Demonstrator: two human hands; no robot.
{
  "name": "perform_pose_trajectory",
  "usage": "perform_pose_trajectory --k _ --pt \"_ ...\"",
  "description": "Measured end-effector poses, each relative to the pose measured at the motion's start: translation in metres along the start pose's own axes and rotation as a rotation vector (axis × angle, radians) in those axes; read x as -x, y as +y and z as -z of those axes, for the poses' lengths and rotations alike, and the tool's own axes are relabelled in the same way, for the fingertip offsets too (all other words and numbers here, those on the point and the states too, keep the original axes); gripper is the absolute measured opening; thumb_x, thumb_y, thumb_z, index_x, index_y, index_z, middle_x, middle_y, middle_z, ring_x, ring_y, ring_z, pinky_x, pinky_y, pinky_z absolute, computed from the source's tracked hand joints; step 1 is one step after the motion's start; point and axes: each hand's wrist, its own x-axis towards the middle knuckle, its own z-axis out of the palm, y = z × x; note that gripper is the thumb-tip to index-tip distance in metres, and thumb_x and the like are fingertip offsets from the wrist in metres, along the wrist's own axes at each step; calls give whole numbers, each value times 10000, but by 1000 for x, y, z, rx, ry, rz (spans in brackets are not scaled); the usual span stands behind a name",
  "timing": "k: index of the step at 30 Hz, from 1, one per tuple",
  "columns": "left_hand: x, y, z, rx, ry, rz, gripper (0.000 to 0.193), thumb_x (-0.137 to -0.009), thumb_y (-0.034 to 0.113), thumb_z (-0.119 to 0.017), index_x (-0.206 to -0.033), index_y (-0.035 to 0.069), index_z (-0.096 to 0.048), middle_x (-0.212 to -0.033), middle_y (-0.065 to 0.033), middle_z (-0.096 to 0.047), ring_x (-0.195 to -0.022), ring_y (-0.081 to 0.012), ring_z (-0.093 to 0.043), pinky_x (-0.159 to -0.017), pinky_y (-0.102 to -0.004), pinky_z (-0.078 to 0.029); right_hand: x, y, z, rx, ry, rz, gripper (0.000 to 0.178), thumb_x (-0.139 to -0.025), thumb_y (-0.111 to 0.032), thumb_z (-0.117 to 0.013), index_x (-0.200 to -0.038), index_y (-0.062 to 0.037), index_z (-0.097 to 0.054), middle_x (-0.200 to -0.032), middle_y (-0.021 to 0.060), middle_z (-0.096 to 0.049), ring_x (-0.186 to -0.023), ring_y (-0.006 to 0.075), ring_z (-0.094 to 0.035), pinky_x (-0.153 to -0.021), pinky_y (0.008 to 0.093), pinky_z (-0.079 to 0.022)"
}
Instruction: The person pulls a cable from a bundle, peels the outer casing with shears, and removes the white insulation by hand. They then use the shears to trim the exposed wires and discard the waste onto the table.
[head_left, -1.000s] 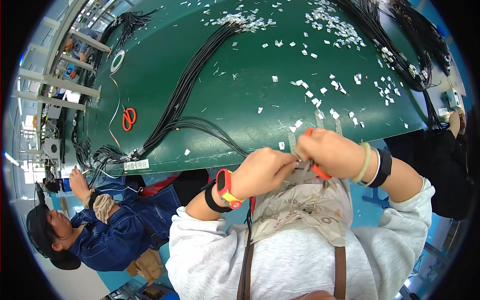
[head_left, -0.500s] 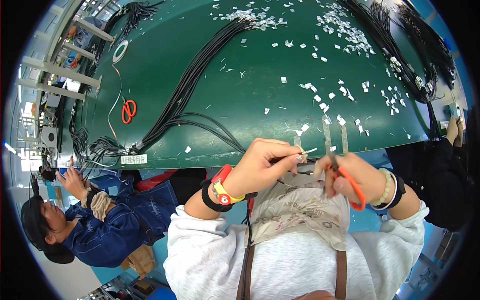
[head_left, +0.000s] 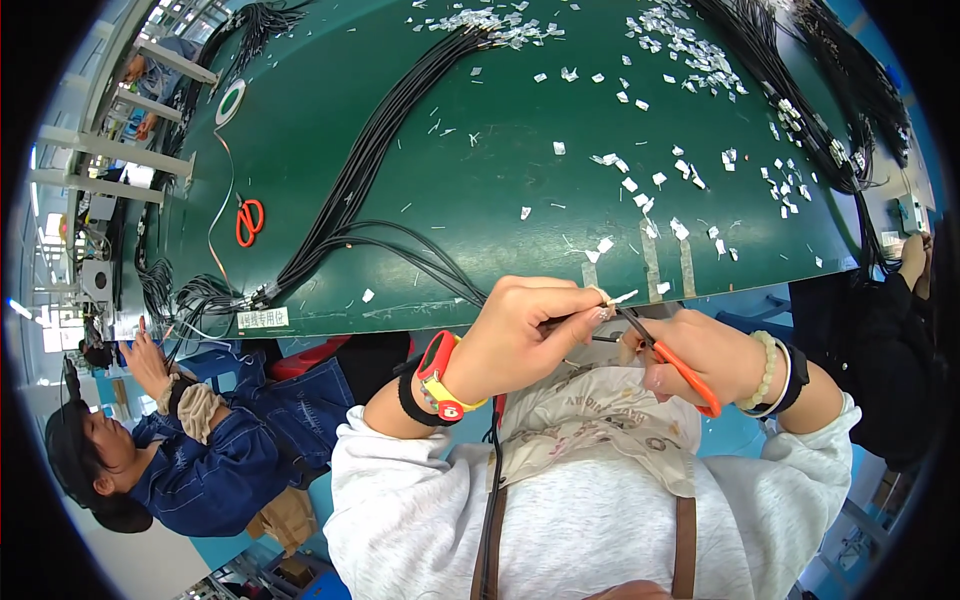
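In front of the table edge, my left hand (head_left: 530, 340) pinches the end of a thin black cable, most of it hidden by the fingers. A short white tip (head_left: 625, 297) sticks out past the thumb and forefinger. My right hand (head_left: 725, 350) is closed on scissors with orange handles (head_left: 688, 378). Their dark blades (head_left: 634, 322) point up and left and reach close to the white tip; whether they touch it cannot be made out. Both hands are over my lap, above a pale printed apron (head_left: 600, 420).
A green table (head_left: 500, 180) carries a long bundle of black cables (head_left: 370, 160), scattered white scraps (head_left: 690, 60), a second pair of orange scissors (head_left: 249, 222) and a tape roll (head_left: 230, 103). More cables (head_left: 835, 150) lie at the right. A co-worker in denim (head_left: 230, 460) sits at my left.
My right hand has turned the scissors, so the blades now point left toward the white tip. My left hand keeps its pinch in nearly the same place.
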Motion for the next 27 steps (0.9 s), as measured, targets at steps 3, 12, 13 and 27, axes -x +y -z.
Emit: perform_pose_trajectory --k 3,12,13,27 --pt "0 1 0 4 -4 22 97 -787 18 -555 -852 5 -626 -596 -84 -561 -487 -157 -528 -448 -266 -389 0 -1 2 -16 -1 -13 362 -833 -370 -480 -869 -10 -482 -532 121 -522 -514 303 -553 -494 357 -427" --pt "0 -4 -5 -9 -70 89 97 -786 44 -561 -842 7 -631 -626 -121 -577 -505 -198 -538 -464 -283 -401 0 -1 7 85 -5 41 613 -793 -593 -453 -890 11 -494 -529 97 -544 -472 274 -561 -464 325 -436" --pt "1 -1 -3 17 -77 127 99 -786 44 -561 -846 8 -631 -631 -124 -580 -511 -205 -542 -468 -285 -404 2 1 8 83 -5 40 613 -793 -593 -453 -890 11 -494 -529 97 -544 -472 274 -561 -464 325 -436" --pt "-2 1 4 -39 -151 97 127 -792 -10 -551 -891 -26 -628 -763 -125 -650 -671 -182 -642 -583 -243 -479 4 1 9 -140 -74 -95 432 -853 -441 -479 -808 -12 -486 -504 137 -478 -473 306 -506 -469 361 -399"
